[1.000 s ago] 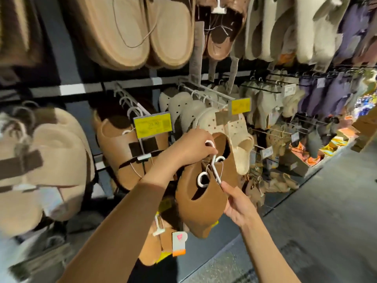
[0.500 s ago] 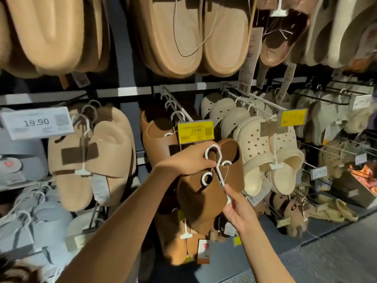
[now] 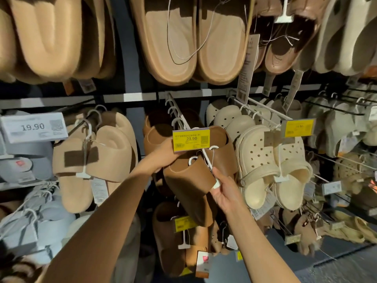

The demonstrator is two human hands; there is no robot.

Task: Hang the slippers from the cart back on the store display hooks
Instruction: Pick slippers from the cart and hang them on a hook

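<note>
At centre of the slipper wall, both hands hold a pair of brown slippers (image 3: 189,180) up to a white display hook (image 3: 177,117) that juts toward the viewer from a horizontal rail. The left hand (image 3: 165,154) grips the pair's upper edge, its fingers curled round the slipper just behind the yellow price tag (image 3: 191,139) marked 23.90 at the hook's near end. The right hand (image 3: 222,190) pinches the lower end of the white plastic hanger (image 3: 207,158), fingers closed on it. The hanger's curved top lies just below the tag, touching or nearly touching the hook's tip; which cannot be told.

Room is tight: more brown slippers hang on the same hook behind the tag, cream clogs (image 3: 265,162) crowd the right side, just beside the held pair, and tan plush slippers (image 3: 95,158) hang to the left with a dark gap between. Large tan soles (image 3: 195,39) overhang from the row above. Another brown pair hangs below.

The held slippers are smooth, matte, thick-soled slides, joined by the hanger, one tilted with its toe down and to the right, the other behind it.
</note>
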